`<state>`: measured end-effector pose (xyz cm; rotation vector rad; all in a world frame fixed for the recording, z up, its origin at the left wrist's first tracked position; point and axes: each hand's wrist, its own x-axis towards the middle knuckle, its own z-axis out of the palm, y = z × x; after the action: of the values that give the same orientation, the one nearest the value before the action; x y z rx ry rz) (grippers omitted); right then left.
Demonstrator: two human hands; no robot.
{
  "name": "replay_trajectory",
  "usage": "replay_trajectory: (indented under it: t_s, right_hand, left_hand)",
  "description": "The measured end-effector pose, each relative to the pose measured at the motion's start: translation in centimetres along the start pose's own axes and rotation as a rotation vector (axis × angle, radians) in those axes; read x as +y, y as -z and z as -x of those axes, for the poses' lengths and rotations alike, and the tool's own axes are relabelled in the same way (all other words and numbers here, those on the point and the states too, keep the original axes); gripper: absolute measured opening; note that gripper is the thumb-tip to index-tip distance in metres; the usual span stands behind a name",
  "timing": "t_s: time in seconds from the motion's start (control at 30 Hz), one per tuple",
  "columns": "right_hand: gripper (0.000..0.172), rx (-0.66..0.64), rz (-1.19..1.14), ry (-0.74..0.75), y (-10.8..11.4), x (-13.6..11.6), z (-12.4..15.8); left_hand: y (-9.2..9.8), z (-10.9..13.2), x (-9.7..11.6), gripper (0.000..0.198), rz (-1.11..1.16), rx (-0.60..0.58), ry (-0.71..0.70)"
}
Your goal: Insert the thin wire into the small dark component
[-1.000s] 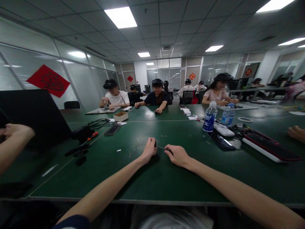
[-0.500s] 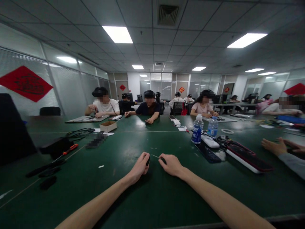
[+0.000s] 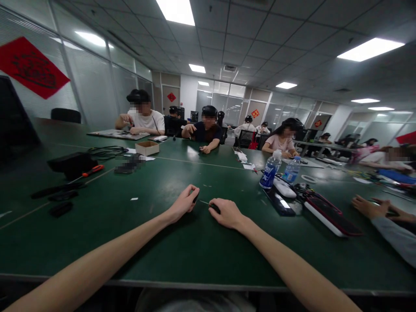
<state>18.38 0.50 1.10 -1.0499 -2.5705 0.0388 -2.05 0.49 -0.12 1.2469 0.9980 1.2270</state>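
Observation:
Both my hands rest on the green table [image 3: 169, 251], close together near its middle. My left hand [image 3: 183, 203] is closed in a pinch around a small dark part I cannot name. My right hand [image 3: 226, 212] is closed on the black handle of a thin screwdriver [image 3: 208, 203]. Its metal shaft runs left from my right hand to the part in my left fingers. The part itself is mostly hidden by my fingers.
Right of my hands lie two water bottles [image 3: 270, 169], a white remote-like device [image 3: 284, 187] and a red-edged laptop [image 3: 331, 213]. At left are a red-handled screwdriver [image 3: 88, 171], black cables and a cardboard box [image 3: 147, 147]. Another person's hands [image 3: 370, 206] work at the right; several people sit across.
The view has swung right and tilted. My hands keep the same grip on the screwdriver and the small part. The person's hands at right have come further into view.

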Motion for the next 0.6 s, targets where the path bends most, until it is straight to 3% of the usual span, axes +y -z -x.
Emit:
replay_trajectory:
  t_s: [0.27, 0.6]
  right_hand:
    - [0.026, -0.021, -0.019, 0.089, 0.1, -0.3, 0.2]
    - [0.025, 0.012, -0.112, 0.166, -0.1, -1.0, 0.2]
  left_hand:
    - [0.7, -0.7, -0.6, 0.034, -0.091, 0.089, -0.004]
    - [1.3, -1.2, -1.2, 0.032, -0.131, 0.083, -0.004]
